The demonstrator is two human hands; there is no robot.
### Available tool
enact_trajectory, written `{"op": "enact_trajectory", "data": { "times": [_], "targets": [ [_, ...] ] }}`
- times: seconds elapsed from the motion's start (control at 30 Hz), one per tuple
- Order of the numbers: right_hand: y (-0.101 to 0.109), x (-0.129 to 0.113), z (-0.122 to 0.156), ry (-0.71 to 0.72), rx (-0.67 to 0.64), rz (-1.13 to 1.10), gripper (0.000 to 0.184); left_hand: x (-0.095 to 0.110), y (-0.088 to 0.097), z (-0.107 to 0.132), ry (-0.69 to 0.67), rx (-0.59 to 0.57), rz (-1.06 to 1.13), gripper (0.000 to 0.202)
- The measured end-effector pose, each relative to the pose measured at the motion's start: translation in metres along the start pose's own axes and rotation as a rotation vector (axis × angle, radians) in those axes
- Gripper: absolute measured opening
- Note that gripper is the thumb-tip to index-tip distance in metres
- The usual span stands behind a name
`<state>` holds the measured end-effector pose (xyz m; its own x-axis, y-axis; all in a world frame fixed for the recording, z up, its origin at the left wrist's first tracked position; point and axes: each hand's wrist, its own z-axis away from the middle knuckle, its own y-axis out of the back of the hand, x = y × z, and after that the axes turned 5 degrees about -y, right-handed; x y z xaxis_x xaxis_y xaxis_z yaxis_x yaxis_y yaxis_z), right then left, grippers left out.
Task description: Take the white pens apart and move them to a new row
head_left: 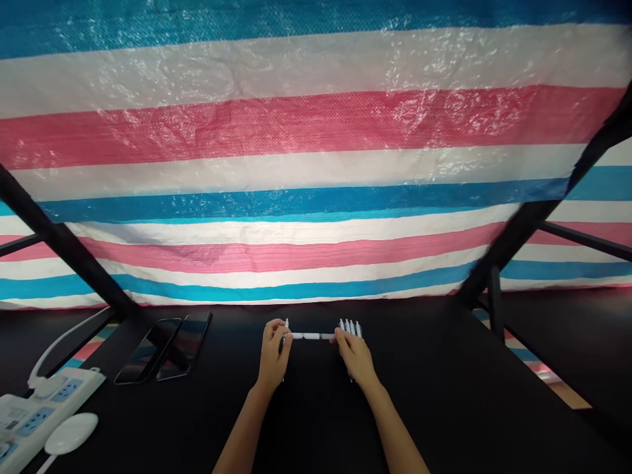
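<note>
A striped plastic tarp (316, 158) hangs behind black poles (64, 242), above a black table (444, 388).

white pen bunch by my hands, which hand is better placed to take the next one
Right, probably: the right hand sits right against the cluster of white pen tips, while the left hand is farther off, closed at one end of the level white pen.

The bare left forearm (241, 431) and right forearm (397, 434) are angling inward, with the left hand (272, 357) and right hand (356, 359) facing each other, fingers curling inward.
</note>
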<state>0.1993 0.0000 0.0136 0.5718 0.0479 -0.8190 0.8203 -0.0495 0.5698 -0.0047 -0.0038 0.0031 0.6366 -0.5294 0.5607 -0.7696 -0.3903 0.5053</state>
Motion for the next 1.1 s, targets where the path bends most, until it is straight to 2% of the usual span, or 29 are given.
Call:
{"op": "enact_trajectory", "data": {
  "times": [0.1,0.3,0.37,0.47,0.6,0.73,0.83,0.9,1.03,1.1],
  "targets": [
    [0.003,0.005,-0.004,-0.051,-0.055,-0.206,0.055,-0.001,0.000,-0.002,0.023,-0.032,0.063,0.021],
    [0.002,0.009,-0.008,0.004,-0.112,-0.392,0.039,0.002,0.000,-0.005,0.066,-0.075,0.111,0.022],
    [0.001,0.009,-0.008,0.020,-0.095,-0.435,0.042,0.002,0.000,-0.005,0.079,-0.065,0.111,0.023],
    [-0.001,0.008,-0.007,-0.040,-0.086,-0.478,0.056,0.003,0.000,-0.006,0.066,-0.064,0.110,0.024],
    [-0.007,0.011,-0.007,-0.127,-0.122,-0.476,0.057,0.003,-0.001,-0.005,0.014,-0.093,0.097,0.022],
    [-0.008,0.017,-0.009,-0.008,-0.103,-0.476,0.052,0.001,-0.002,-0.004,0.013,-0.085,0.087,0.022],
    [-0.005,0.018,-0.009,0.069,-0.089,-0.476,0.061,0.001,-0.001,-0.005,0.036,-0.057,0.086,0.021],
    [-0.004,0.018,-0.009,0.045,-0.093,-0.474,0.064,0.002,-0.001,-0.006,0.038,-0.056,0.083,0.021],
    [-0.007,0.014,-0.007,-0.062,-0.103,-0.406,0.055,0.004,0.000,-0.006,0.025,-0.074,0.072,0.022],
    [-0.005,0.011,-0.006,-0.015,-0.100,-0.375,0.052,0.004,0.000,-0.005,0.027,-0.071,0.071,0.022]
  ]
}}
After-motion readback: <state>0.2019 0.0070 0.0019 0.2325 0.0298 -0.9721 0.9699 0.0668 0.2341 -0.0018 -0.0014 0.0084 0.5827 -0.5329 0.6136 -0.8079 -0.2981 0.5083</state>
